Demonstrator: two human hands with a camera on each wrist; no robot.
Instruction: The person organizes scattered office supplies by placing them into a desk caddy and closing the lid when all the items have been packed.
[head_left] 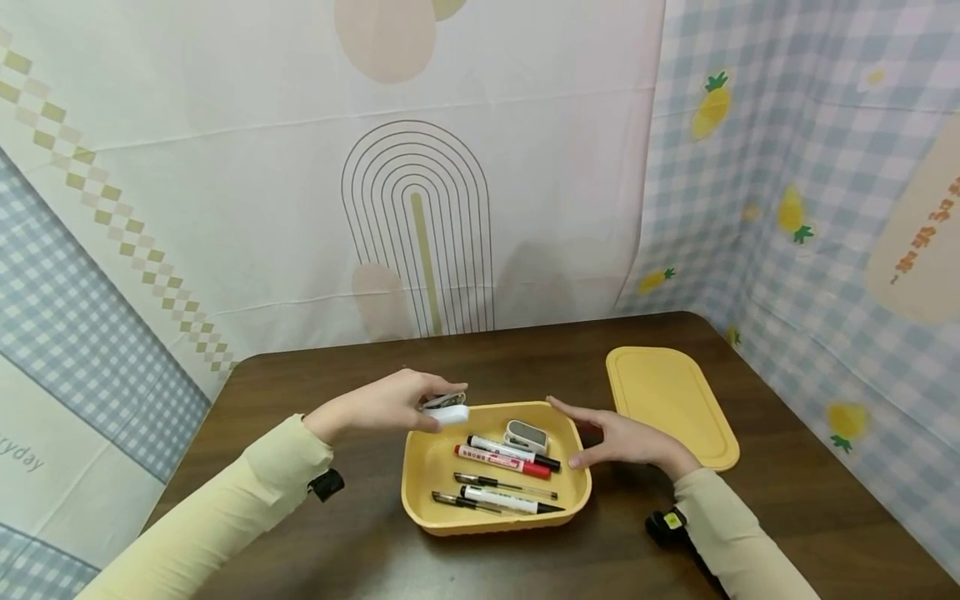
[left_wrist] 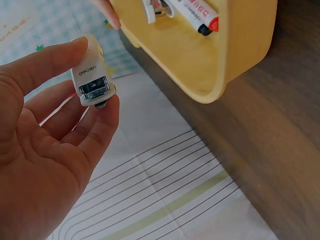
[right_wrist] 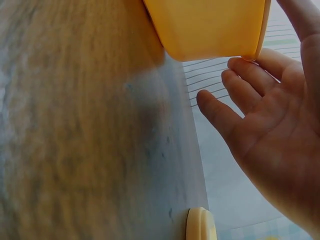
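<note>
Probable loading step: left hand [head_left: 392, 405] pinches a white stapler [head_left: 449, 413] over the far-left corner of the yellow box [head_left: 422, 475], short of the tabletop's [head_left: 322, 542] far edge, and should lower it inside while right hand [head_left: 622, 436], fingers spread and grasping nothing, touches the rim.

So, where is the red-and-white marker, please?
In the head view, the red marker lies in the yellow plastic box, right of the left hand, between a white marker and a clear pen.
</note>
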